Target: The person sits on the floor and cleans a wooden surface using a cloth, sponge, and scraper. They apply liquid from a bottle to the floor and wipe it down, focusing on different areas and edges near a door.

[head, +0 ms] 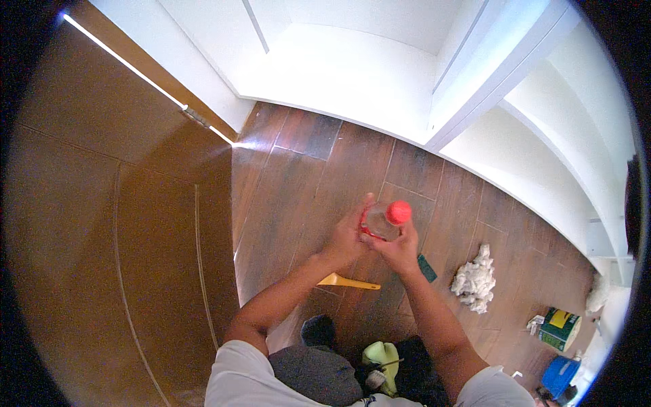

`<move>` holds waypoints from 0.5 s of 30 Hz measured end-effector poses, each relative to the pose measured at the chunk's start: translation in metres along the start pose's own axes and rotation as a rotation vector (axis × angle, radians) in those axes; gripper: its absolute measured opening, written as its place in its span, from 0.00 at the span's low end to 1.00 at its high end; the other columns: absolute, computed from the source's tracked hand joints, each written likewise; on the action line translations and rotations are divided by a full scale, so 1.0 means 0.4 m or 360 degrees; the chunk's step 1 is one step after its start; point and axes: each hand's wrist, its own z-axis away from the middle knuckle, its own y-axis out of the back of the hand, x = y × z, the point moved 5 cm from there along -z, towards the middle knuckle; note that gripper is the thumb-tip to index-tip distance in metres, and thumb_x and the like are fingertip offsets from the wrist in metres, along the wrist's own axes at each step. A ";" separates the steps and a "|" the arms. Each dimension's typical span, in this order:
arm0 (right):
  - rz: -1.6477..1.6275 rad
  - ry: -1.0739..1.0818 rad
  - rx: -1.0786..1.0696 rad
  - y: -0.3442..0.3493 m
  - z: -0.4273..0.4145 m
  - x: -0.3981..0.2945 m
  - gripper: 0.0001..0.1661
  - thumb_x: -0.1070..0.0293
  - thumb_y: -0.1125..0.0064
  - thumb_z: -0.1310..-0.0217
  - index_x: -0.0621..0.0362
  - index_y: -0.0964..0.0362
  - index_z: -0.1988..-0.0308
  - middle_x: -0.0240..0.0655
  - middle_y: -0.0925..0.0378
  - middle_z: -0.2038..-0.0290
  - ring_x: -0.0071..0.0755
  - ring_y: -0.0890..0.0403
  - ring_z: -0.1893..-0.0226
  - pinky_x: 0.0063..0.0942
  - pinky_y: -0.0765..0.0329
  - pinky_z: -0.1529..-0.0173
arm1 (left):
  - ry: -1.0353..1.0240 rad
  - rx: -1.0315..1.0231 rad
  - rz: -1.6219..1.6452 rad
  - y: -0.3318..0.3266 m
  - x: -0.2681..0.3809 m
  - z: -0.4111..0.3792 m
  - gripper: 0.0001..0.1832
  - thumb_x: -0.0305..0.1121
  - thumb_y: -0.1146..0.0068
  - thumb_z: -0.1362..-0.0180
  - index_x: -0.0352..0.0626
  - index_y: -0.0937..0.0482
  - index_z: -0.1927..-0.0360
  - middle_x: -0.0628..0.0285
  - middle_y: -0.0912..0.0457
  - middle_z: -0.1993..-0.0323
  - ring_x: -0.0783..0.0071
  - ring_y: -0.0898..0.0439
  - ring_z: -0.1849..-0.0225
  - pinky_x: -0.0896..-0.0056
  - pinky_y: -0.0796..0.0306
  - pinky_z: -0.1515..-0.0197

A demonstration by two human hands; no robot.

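Note:
Between my two hands is a transparent plastic bottle [377, 222] with a red cap [399, 212] and some red on its label. My left hand [348, 236] wraps its left side. My right hand [399, 249] grips the other side, with the thumb across the front. The bottle is held above the wood-look tile floor, its cap tilted up toward me. Under my left forearm lies a yellow-handled tool [356, 282], its head partly hidden by the arm. A dark green scouring pad [427, 268] rests beside my right wrist.
White shelving [335, 66] curves along the far side, and a brown panelled door [152, 213] stands at left. On the floor at right are a heap of white rags [475, 282], a green and yellow container [559, 328] and a blue object [559, 375]. A yellow-green cloth [382, 361] lies by my legs.

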 end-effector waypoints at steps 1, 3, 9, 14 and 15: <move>0.0067 0.0061 -0.0049 -0.023 -0.004 -0.025 0.40 0.56 0.24 0.69 0.59 0.32 0.53 0.40 0.27 0.55 0.39 0.27 0.55 0.33 0.30 0.49 | -0.0051 0.0110 0.0034 0.023 -0.014 0.014 0.42 0.34 0.38 0.54 0.44 0.47 0.36 0.49 0.32 0.45 0.53 0.30 0.45 0.61 0.35 0.44; 0.0109 0.0058 -0.0198 -0.052 -0.005 -0.045 0.41 0.56 0.26 0.66 0.58 0.33 0.50 0.42 0.29 0.53 0.43 0.27 0.53 0.35 0.31 0.48 | -0.0028 0.0231 0.0144 0.054 -0.039 0.043 0.41 0.32 0.36 0.55 0.43 0.45 0.37 0.49 0.30 0.47 0.56 0.29 0.46 0.65 0.34 0.46; 0.0412 0.0118 -0.0264 -0.018 0.021 -0.011 0.35 0.60 0.33 0.55 0.56 0.36 0.46 0.44 0.31 0.50 0.46 0.30 0.50 0.36 0.34 0.46 | 0.0599 0.0488 -0.0244 0.191 -0.030 0.036 0.41 0.33 0.33 0.58 0.40 0.41 0.40 0.49 0.28 0.50 0.61 0.27 0.49 0.67 0.34 0.48; 0.0515 -0.0310 -0.0147 0.116 0.095 0.106 0.29 0.60 0.40 0.48 0.57 0.35 0.47 0.48 0.32 0.48 0.51 0.32 0.47 0.39 0.36 0.43 | 0.0301 0.0655 -0.0922 0.401 -0.069 -0.034 0.38 0.32 0.34 0.60 0.41 0.37 0.42 0.47 0.27 0.55 0.53 0.27 0.52 0.61 0.33 0.49; 0.0564 -0.0303 -0.0117 0.151 0.108 0.124 0.27 0.60 0.41 0.48 0.57 0.34 0.48 0.47 0.31 0.49 0.50 0.32 0.47 0.39 0.36 0.43 | 0.0416 0.0508 -0.1270 0.420 -0.056 -0.061 0.37 0.33 0.35 0.59 0.45 0.36 0.42 0.49 0.27 0.55 0.53 0.27 0.52 0.60 0.33 0.50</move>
